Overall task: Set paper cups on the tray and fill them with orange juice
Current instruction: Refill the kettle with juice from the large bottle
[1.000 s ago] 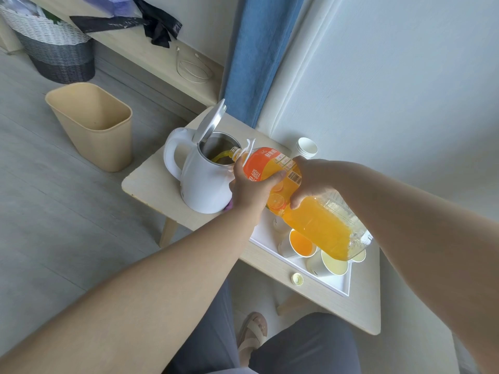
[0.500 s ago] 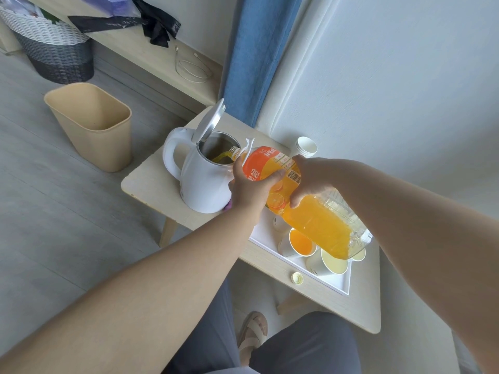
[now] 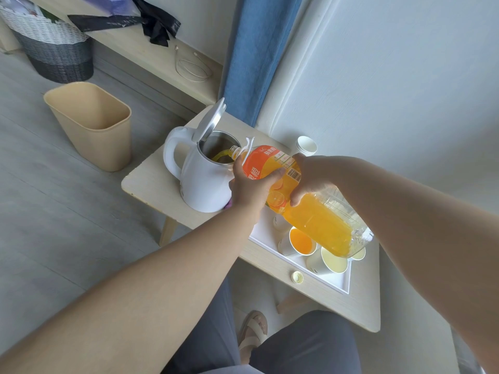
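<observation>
Both hands hold a large orange juice bottle [image 3: 318,220] tilted leftward, its mouth over an open white kettle [image 3: 205,182], and juice streams into the kettle. My left hand [image 3: 248,184] grips the bottle near its neck and orange label. My right hand [image 3: 310,179] grips the bottle's middle from above. Under the bottle a white tray [image 3: 334,282] holds paper cups: one cup [image 3: 299,241] has orange juice in it, another cup [image 3: 333,261] looks pale inside, and more cups are partly hidden by the bottle.
A stack of paper cups [image 3: 306,145] stands at the small table's [image 3: 151,179] back edge by the wall. The yellow bottle cap [image 3: 297,277] lies on the table's front edge. A beige bin [image 3: 91,122] stands on the floor to the left. My knees are below the table.
Almost nothing differs; both hands keep the bottle tilted over the kettle and the juice stream continues.
</observation>
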A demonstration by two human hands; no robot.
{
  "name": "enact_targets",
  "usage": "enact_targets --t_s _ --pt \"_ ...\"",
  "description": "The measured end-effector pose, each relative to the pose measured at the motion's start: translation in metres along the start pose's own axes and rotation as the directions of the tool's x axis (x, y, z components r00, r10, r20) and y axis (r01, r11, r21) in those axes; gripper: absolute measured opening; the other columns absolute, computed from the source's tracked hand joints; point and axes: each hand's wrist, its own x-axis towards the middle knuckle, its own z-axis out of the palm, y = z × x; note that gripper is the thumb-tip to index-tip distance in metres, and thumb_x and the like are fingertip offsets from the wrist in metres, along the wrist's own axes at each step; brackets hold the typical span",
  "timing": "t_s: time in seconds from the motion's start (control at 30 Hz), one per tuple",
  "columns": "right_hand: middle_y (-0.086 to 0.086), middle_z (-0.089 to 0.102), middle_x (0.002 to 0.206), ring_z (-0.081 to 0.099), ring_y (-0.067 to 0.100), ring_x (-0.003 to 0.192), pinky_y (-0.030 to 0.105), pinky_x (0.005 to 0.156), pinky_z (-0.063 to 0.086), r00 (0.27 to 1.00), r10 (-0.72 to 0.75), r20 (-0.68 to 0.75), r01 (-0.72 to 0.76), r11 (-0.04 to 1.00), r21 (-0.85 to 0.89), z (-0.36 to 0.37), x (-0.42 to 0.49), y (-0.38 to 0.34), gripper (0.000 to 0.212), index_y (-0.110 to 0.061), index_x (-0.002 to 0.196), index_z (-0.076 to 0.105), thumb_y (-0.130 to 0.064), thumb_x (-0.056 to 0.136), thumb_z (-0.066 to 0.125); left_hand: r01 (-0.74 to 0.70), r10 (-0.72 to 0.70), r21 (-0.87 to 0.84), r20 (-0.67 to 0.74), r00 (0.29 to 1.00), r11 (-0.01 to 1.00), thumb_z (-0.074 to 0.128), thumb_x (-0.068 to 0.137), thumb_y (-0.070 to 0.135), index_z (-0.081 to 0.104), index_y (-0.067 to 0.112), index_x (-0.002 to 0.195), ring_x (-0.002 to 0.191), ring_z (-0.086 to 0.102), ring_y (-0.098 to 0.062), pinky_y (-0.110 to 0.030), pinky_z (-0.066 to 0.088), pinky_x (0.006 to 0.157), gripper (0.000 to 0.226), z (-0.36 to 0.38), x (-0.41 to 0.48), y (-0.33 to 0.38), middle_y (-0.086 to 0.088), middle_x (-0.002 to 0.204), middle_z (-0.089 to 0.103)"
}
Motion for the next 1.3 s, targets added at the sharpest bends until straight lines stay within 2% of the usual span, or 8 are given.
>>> enact_targets --t_s 0.37,1.3 --pt "0.003 0.059 0.11 0.059 0.025 0.102 0.04 0.092 0.051 1.0 0.009 0.005 -0.009 1.0 -0.023 -0.0024 -0.0013 -0.0017 0.102 -0.02 0.136 0.028 -0.047 0.056 0.085 0.0 0.0 -0.009 0.002 1.0 1.0 0.074 0.025 0.069 0.025 0.05 0.139 0.122 0.048 -0.033 -0.059 0.048 0.091 0.125 -0.0002 -0.0015 -0.0002 -0.001 0.138 0.042" --pt "0.003 0.058 0.112 0.058 0.026 0.104 0.041 0.094 0.05 0.999 0.038 0.024 -0.037 0.998 -0.046 -0.0075 -0.0055 -0.0078 0.105 -0.02 0.138 0.026 -0.047 0.056 0.085 -0.003 0.004 -0.048 0.027 1.0 0.999 0.074 0.024 0.07 0.027 0.047 0.139 0.122 0.048 -0.033 -0.059 0.049 0.091 0.126 -0.002 -0.0004 -0.0002 -0.001 0.138 0.043"
